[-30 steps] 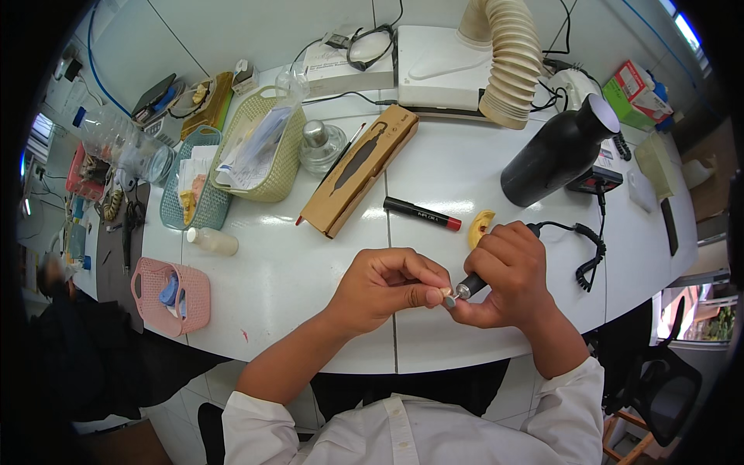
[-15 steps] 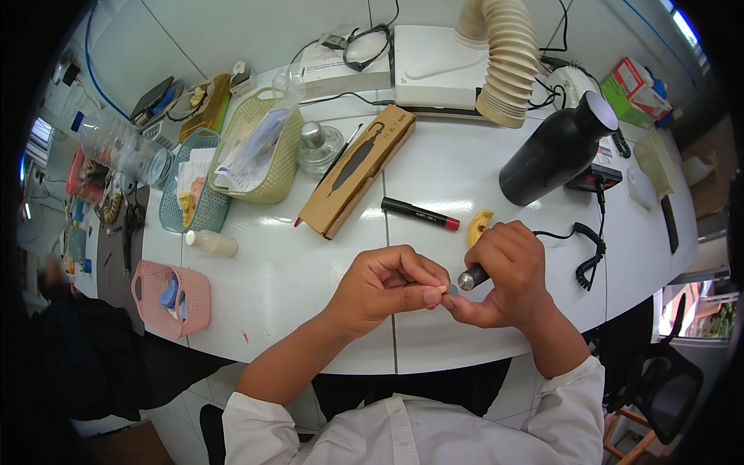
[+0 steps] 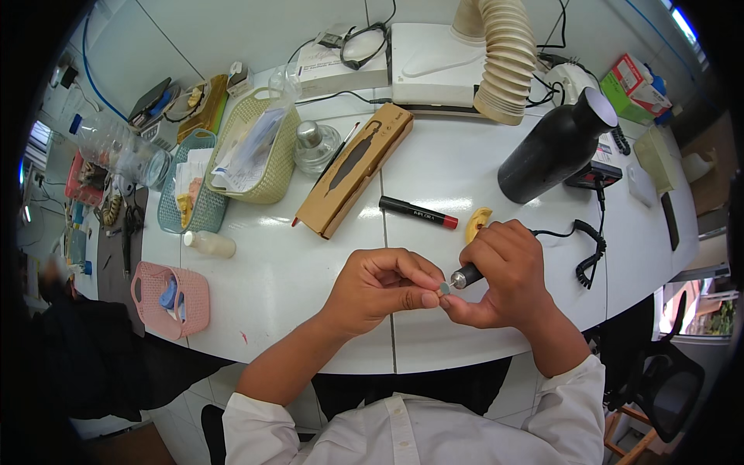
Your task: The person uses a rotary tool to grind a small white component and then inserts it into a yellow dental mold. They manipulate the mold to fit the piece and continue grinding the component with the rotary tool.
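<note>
Both hands (image 3: 442, 287) pinch small grey piece (image 3: 445, 288), rotary handpiece (image 3: 467, 275), near table edge (image 3: 434, 364).

A white bench (image 3: 496, 167) with a curved front edge fills the middle of the view, its glossy top made of panels with dark seams and showing soft reflections of overhead light. Behind it rises a pale panelled wall (image 3: 232, 31) with a blue cable (image 3: 91, 74) running down it at the left. To the right stand a black swivel chair (image 3: 666, 372) and a wooden stool (image 3: 620, 434), with daylight entering through a window (image 3: 709, 306) beside them; pale floor tiles (image 3: 186, 395) show at lower left.
</note>
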Tool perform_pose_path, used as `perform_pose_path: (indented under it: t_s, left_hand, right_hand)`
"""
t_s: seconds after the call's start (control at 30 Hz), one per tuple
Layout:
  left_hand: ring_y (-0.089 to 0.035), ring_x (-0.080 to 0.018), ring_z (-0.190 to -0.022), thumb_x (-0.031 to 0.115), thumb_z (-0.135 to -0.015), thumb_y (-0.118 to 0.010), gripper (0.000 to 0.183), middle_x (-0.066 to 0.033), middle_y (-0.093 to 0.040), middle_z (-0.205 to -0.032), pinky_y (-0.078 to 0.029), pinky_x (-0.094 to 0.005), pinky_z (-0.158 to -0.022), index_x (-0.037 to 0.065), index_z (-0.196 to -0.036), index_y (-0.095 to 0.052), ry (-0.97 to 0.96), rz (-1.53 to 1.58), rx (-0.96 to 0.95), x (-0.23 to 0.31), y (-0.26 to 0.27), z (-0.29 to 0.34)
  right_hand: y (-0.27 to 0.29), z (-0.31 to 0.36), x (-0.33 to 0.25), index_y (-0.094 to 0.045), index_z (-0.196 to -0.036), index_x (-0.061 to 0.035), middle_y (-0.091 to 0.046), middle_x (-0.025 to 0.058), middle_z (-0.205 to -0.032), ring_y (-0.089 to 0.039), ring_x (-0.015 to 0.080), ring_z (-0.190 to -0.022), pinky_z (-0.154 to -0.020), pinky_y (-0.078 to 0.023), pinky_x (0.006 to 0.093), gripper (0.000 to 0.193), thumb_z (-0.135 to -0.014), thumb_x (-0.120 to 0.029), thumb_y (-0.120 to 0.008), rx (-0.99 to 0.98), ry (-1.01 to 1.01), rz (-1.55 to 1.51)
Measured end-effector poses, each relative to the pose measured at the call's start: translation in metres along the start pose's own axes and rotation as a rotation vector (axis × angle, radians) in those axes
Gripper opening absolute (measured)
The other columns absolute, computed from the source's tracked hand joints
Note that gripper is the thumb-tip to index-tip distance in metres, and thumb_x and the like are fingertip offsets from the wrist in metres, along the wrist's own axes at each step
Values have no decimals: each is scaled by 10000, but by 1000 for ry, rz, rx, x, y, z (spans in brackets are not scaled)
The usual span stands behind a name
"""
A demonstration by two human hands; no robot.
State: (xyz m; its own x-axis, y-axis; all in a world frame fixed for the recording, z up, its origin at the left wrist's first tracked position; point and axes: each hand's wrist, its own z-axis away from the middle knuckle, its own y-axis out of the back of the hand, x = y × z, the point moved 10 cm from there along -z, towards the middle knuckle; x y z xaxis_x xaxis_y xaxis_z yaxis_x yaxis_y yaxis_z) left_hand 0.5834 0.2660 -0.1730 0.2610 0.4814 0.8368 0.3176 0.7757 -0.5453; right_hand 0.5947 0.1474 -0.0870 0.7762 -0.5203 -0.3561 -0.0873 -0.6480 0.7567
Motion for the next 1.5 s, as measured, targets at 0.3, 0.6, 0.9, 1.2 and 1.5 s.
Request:
perform_pose_path:
  t_s: [0.3,0.6,0.9,1.2,1.5]
  left_hand:
    - [-679,-201,-890,-62,-790,-767,142,-170,-693,-963,-559,-337,-826,8,-875,-678,24,13,2,-1,-1,0]
    - [-680,-206,-889,-59,-790,-769,140,-168,-694,-958,-562,-342,-829,4,-874,-677,12,-8,3,-1,0,-1]
    - [-675,-200,-885,-63,-773,-781,154,-164,-692,-953,-555,-334,-826,8,-863,-678,36,12,24,-2,1,0]
    - [-669,-186,-878,-63,-766,-787,158,-157,-692,-948,-550,-320,-813,12,-854,-680,-1,0,15,1,0,-1]
    - [-681,-167,-895,-23,-798,-787,141,-156,-691,-993,-570,-287,-842,-23,-883,-675,-4,2,-10,0,1,0]
  right_hand:
    - [0,0,0,-525,-651,-102,-454,22,-612,-492,211,-570,-572,-350,333,373,-644,-388,-763,11,1,-3]
    - [-2,1,-1,-521,-647,-106,-439,17,-605,-480,206,-565,-566,-340,332,364,-643,-381,-760,-19,6,11]
    - [-3,1,-1,-531,-657,-106,-451,20,-620,-490,204,-575,-572,-345,332,358,-643,-379,-762,-28,11,31]
    - [-2,1,0,-533,-657,-107,-462,18,-620,-505,207,-583,-587,-357,332,371,-651,-397,-766,-11,-1,29]
    - [-3,1,0,-536,-659,-105,-463,18,-619,-503,206,-572,-582,-357,330,376,-655,-403,-765,-26,2,41]
